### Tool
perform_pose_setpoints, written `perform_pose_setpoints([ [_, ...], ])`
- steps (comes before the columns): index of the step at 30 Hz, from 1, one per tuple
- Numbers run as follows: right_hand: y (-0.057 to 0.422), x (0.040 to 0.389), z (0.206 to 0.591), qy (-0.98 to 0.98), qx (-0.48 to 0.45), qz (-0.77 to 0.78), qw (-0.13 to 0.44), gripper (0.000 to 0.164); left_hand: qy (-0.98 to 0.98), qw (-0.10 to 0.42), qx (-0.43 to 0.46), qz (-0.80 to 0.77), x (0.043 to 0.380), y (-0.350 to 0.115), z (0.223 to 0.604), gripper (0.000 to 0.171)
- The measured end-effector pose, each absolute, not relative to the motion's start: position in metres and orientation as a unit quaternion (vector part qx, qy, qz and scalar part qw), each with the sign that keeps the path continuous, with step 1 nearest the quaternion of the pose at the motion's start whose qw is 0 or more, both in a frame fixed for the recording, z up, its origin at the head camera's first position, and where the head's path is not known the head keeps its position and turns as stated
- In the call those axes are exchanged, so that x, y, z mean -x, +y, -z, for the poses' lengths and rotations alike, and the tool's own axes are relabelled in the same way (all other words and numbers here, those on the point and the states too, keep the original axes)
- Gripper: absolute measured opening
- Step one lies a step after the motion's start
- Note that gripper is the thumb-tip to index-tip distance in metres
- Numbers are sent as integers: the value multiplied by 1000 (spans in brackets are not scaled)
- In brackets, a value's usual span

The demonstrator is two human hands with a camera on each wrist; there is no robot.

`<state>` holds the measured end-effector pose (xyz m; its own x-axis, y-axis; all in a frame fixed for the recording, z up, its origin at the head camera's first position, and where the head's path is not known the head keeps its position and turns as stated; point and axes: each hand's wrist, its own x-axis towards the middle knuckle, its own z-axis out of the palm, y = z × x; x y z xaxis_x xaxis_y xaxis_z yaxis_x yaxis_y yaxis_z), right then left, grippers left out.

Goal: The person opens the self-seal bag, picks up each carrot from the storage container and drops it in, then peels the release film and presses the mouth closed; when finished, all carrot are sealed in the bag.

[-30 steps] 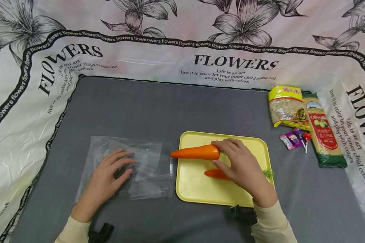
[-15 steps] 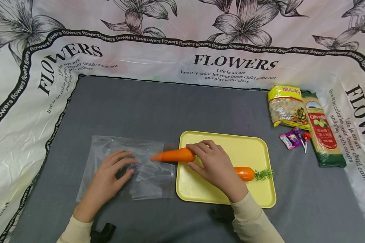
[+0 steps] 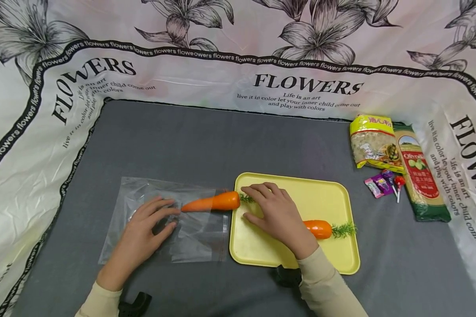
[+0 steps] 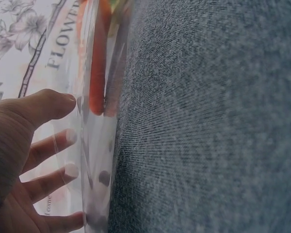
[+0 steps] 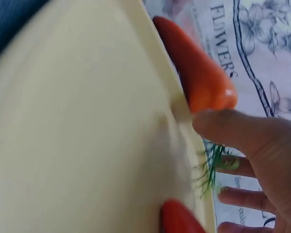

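Observation:
A clear plastic bag (image 3: pixel 194 240) lies flat left of a yellow tray (image 3: pixel 262 253). My left hand (image 3: pixel 143 231) rests on the bag with its fingers spread and relaxed. One orange carrot (image 3: pixel 225 201) spans the bag's edge and the tray's rim; its tip appears beneath the clear film, near my left fingertips. My right hand (image 3: pixel 275 215) is loosely bent over the tray, beside that carrot's green top (image 3: pixel 246 198). In the right wrist view, a gap separates thumb and fingers around the greens. A second carrot (image 3: pixel 318 229) lies on the tray, partly hidden by my right hand.
At the back right lie a yellow-topped food packet (image 3: pixel 374 143) and a green and red Olivoilà packet (image 3: pixel 422 176). Purple-wrapped sweets (image 3: pixel 381 185) and a red lollipop (image 3: pixel 399 181) are in front of them. A flower-printed sheet (image 3: pixel 206 83) borders the grey cloth (image 3: pixel 174 141).
My right hand has carried the carrot left off the tray into the bag's opening and let go of its top end. My left hand has stayed nearly still on the bag.

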<state>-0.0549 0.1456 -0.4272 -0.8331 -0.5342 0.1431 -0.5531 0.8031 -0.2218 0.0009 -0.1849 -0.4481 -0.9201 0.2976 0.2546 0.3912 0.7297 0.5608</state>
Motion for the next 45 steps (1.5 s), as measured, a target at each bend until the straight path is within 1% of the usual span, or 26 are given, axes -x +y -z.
perform_pose_setpoints([
  [4, 149, 57, 430, -945, -289, -147, 42, 48, -927, 73, 183, 318, -1, -186, 449, 39],
  [7, 145, 58, 431, -934, -303, -181, 52, 40, -927, 71, 182, 319, -1, -186, 449, 40],
  [10, 137, 57, 433, -923, -318, -209, 60, 35, -928, 67, 181, 320, -1, -185, 449, 40],
  [15, 123, 56, 434, -913, -336, -228, 53, 36, -928, 65, 177, 321, -2, -184, 448, 39],
  [20, 110, 53, 436, -909, -332, -248, 49, 39, -927, 66, 173, 325, -3, -184, 449, 40],
  [26, 110, 49, 437, -903, -316, -289, 39, 43, -924, 74, 181, 330, -2, -184, 450, 42],
  [30, 132, 45, 434, -899, -309, -308, 36, 48, -924, 69, 181, 330, -2, -184, 449, 42],
  [35, 188, 35, 424, -914, -293, -278, 28, 58, -923, 64, 183, 331, -1, -183, 449, 41],
  [37, 214, 29, 419, -925, -277, -260, 8, 61, -923, 65, 185, 331, -1, -182, 448, 41],
  [42, 269, 12, 410, -945, -220, -231, -65, 67, -926, 68, 185, 323, 0, -182, 448, 42],
  [45, 290, 3, 411, -951, -201, -219, -82, 67, -927, 67, 182, 320, 0, -183, 448, 42],
])
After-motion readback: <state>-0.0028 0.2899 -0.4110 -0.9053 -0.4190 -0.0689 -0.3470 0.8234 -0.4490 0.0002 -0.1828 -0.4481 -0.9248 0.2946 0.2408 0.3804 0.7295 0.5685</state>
